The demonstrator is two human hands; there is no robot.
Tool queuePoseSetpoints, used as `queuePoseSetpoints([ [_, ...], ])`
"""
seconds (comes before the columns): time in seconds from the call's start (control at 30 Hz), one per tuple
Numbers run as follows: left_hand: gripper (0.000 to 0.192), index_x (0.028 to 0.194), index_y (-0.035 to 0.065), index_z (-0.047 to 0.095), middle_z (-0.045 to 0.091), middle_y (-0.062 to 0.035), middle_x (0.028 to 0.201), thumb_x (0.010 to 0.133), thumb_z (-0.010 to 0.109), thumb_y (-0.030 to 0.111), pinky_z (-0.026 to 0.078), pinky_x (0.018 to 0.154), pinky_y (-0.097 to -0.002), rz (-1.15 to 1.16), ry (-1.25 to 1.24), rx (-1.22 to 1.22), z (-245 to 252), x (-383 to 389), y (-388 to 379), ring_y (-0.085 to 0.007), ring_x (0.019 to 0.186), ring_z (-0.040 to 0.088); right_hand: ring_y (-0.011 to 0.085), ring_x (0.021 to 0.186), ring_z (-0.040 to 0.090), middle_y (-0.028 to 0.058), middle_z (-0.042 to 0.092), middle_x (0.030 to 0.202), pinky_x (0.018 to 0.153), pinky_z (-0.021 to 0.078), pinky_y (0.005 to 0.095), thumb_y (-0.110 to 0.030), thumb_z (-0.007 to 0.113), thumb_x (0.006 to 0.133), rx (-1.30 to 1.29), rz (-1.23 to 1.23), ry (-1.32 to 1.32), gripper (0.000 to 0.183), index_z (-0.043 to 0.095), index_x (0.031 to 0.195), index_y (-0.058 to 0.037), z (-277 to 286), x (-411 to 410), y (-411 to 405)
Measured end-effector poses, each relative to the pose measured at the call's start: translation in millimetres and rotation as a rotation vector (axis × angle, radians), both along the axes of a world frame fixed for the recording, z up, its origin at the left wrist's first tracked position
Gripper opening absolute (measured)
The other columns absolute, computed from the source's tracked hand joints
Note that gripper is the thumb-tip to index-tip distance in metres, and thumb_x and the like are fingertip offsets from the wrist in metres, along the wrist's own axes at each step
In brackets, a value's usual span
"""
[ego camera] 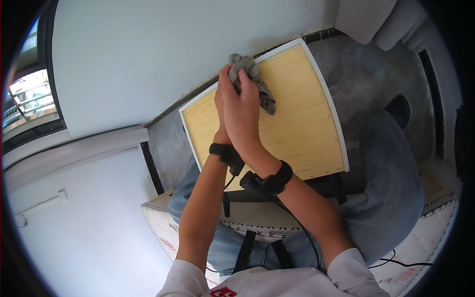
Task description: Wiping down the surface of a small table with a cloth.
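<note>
A crumpled grey cloth (246, 70) is held between both hands over the far edge of a light wooden board with a white rim (304, 111). My right hand (243, 107) is on top, its fingers and thumb bent around the cloth. Mostly hidden behind it, my left hand (222, 89) presses the cloth from the left side. One end of the cloth hangs down to the right, over the board. Each wrist wears a black strap with a small device and a cable.
The board's far edge lies close to a pale wall (185, 44). Grey floor (356, 74) shows on the right. My jeans-clad legs flank the board, above a patterned cushioned seat (408, 256). A black cable (404, 264) runs across the seat at the right.
</note>
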State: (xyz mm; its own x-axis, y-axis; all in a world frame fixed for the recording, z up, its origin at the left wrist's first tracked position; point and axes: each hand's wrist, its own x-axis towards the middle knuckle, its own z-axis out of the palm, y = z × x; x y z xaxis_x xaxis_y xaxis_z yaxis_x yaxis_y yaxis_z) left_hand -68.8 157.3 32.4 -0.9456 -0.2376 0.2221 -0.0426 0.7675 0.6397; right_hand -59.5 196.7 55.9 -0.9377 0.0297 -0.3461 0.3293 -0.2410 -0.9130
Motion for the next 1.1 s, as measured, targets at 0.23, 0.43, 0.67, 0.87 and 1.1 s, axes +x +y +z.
queuePoseSetpoints([
  [0.23, 0.039, 0.124, 0.0053, 0.056, 0.064, -0.0168, 0.112, 0.088, 0.067, 0.014, 0.05, 0.087, -0.047, -0.13, 0.017, -0.308, -7.9, -32.4, 30.3, -0.0379, 0.105, 0.061, 0.0324, 0.114, 0.06, 0.0254, 0.061, 0.126, 0.099, 0.0452, 0.0411, -0.026, 0.052, 0.098, -0.488, -0.118, -0.151, 0.047, 0.05, 0.133, 0.0056, -1.9, -34.4, 63.5],
  [0.43, 0.037, 0.117, 0.0051, 0.058, 0.066, -0.0164, 0.104, 0.083, 0.07, 0.015, 0.051, 0.084, -0.0464, -0.402, 0.094, -0.194, -28.9, -87.4, 61.6, -0.0388, 0.1, 0.061, 0.0198, 0.121, 0.054, 0.0116, 0.058, 0.132, 0.105, 0.0397, 0.0313, -0.02, 0.051, 0.092, -0.412, -0.294, -0.174, 0.057, 0.047, 0.144, 0.0034, -2.4, -46.2, 87.7],
  [0.67, 0.036, 0.112, 0.005, 0.06, 0.068, -0.0152, 0.096, 0.08, 0.072, 0.016, 0.053, 0.078, -0.0459, -0.396, 0.052, -0.25, -15.1, -95.7, 64.4, -0.0371, 0.09, 0.063, 0.0229, 0.126, 0.051, 0.0144, 0.053, 0.138, 0.108, 0.0375, 0.032, -0.017, 0.051, 0.096, -0.321, -0.402, 0.013, 0.067, 0.031, 0.155, 0.0044, -4.9, -45.0, 78.5],
  [0.87, 0.03, 0.108, 0.0044, 0.063, 0.068, -0.0146, 0.09, 0.082, 0.071, 0.016, 0.053, 0.075, -0.0441, -0.579, -0.016, -0.328, 12.7, -97.7, 50.4, -0.0356, 0.084, 0.064, 0.036, 0.143, 0.038, 0.0281, 0.038, 0.152, 0.117, 0.0319, 0.0421, -0.012, 0.048, 0.096, -0.347, -0.315, -0.017, 0.068, 0.021, 0.156, 0.0093, 0.8, -39.5, 76.8],
  [1.1, 0.033, 0.115, 0.0066, 0.064, 0.068, -0.0182, 0.1, 0.085, 0.07, 0.017, 0.051, 0.081, -0.0448, -0.591, -0.082, -0.398, 12.4, -64.1, 47.3, -0.0376, 0.094, 0.064, 0.0253, 0.126, 0.05, 0.0175, 0.051, 0.136, 0.109, 0.0366, 0.035, -0.019, 0.051, 0.095, -0.398, -0.349, 0.012, 0.068, 0.028, 0.153, 0.0061, 7.1, -20.5, 64.6],
])
